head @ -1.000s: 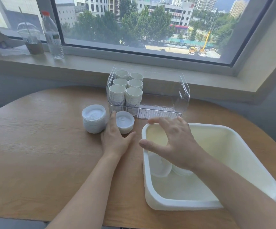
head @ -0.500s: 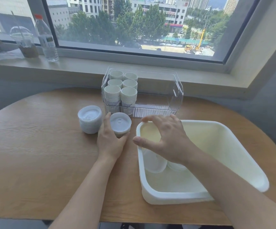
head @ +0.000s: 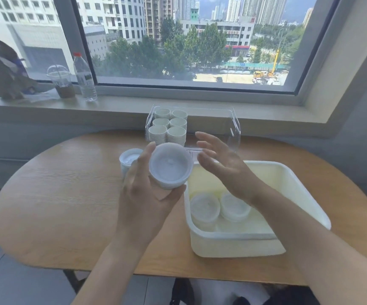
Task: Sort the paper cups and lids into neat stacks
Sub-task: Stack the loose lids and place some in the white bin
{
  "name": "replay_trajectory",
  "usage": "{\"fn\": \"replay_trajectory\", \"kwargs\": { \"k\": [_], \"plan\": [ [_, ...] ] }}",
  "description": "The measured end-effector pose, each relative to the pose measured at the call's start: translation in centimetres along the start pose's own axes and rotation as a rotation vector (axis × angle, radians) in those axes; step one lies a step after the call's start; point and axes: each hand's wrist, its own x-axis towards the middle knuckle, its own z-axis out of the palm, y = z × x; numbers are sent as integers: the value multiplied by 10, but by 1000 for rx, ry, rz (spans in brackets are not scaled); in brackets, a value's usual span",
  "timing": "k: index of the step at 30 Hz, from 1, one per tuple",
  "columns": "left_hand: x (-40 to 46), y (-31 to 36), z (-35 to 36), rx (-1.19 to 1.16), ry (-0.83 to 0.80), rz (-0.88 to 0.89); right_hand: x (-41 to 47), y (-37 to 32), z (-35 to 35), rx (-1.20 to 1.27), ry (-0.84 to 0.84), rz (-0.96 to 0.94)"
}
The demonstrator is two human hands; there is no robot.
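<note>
My left hand (head: 143, 192) grips a short stack of white lids (head: 169, 167) and holds it up above the table, tilted toward me. My right hand (head: 222, 164) hovers just right of that stack, fingers spread and holding nothing. A second lid stack (head: 129, 160) stands on the table behind my left hand, partly hidden by it. Two more lid stacks (head: 204, 209) (head: 235, 206) sit in the white tub (head: 299, 194). Several stacks of paper cups (head: 168, 126) fill the left end of a clear plastic organizer (head: 233, 130).
The round wooden table (head: 57, 194) ends near me at the bottom. The window sill behind holds a water bottle (head: 84, 78), a domed drink cup (head: 60, 81) and a brown bag (head: 2, 67). The organizer's right part holds nothing.
My left hand has closed on the right-hand lid stack and lifted it off the table. My right hand has risen out of the tub toward the stack. The camera has tilted up.
</note>
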Motion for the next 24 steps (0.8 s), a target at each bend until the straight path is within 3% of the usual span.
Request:
{"fn": "replay_trajectory", "kwargs": {
  "k": [5,14,24],
  "plan": [
    [-11,25,-7,-33,-92,-9,-29,-8,-17,161,-230,-51],
    [-30,38,15,-126,-286,-8,-64,0,-46,74,-251,33],
    [-35,26,26,-107,-333,19,-66,17,-46,-6,-291,89]
  ]
}}
